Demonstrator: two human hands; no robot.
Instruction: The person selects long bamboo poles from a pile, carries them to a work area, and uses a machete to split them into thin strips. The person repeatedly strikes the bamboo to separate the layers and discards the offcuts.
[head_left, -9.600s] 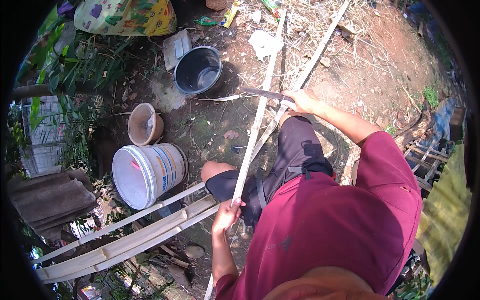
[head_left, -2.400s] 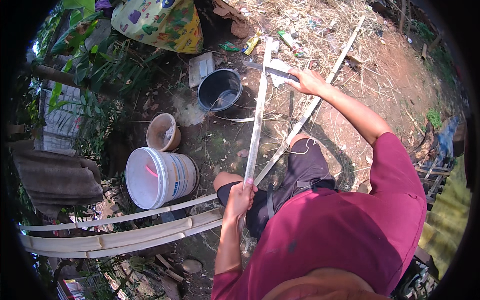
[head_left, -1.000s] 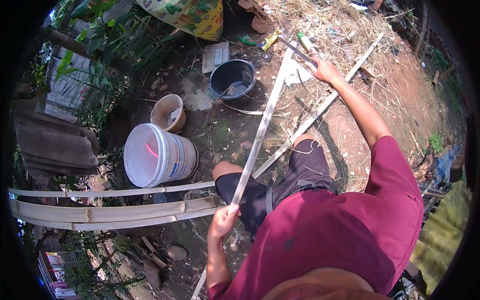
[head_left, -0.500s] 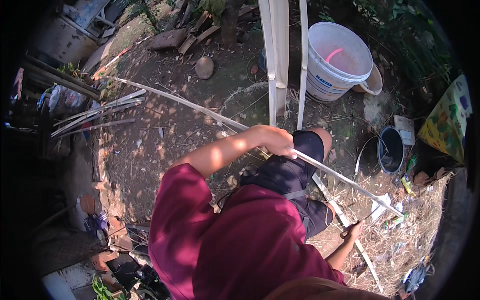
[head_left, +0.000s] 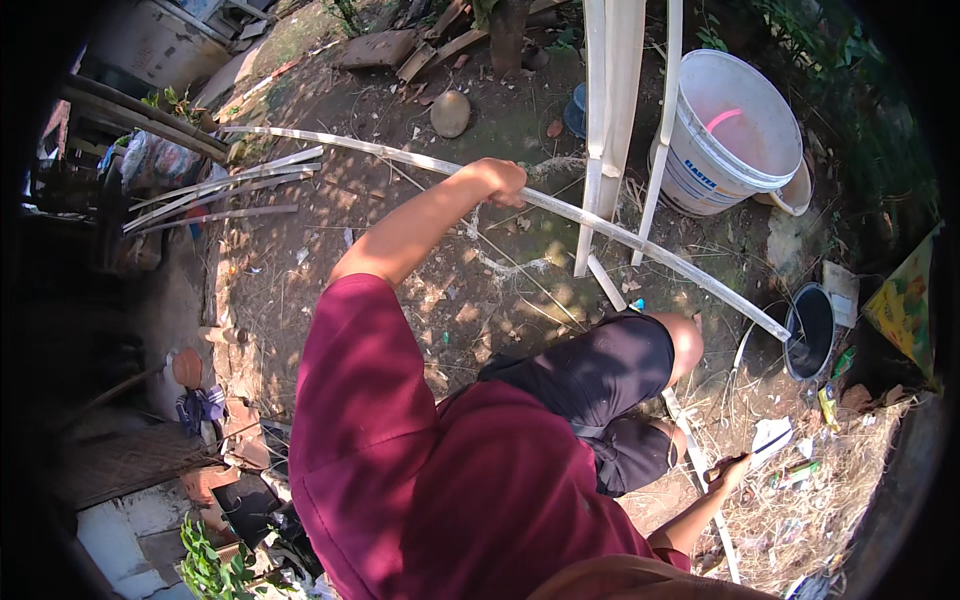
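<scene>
My left hand [head_left: 497,183] is closed around a long, pale bamboo strip [head_left: 400,155]. The strip slants across in front of me, its near right end beside a dark bucket [head_left: 808,330]. Low on the right, my right hand [head_left: 730,474] grips a knife [head_left: 712,474] by its brown handle, the thin blade pointing up and right, apart from the strip. Another pale strip [head_left: 697,465] lies on the ground, passing beneath my legs and close to my right hand.
Long pale slats [head_left: 612,110] stand ahead, left of a large white bucket [head_left: 725,135] with pink inside. More strips [head_left: 225,190] lie in a pile at the left. A round stone [head_left: 450,114] sits on the dirt. Shavings and litter [head_left: 800,510] cover the ground at right.
My left hand has moved up and left, away from my lap, carrying the bamboo strip forward. The strip's right end has swung away from the knife. My right hand still grips the knife low on the right.
</scene>
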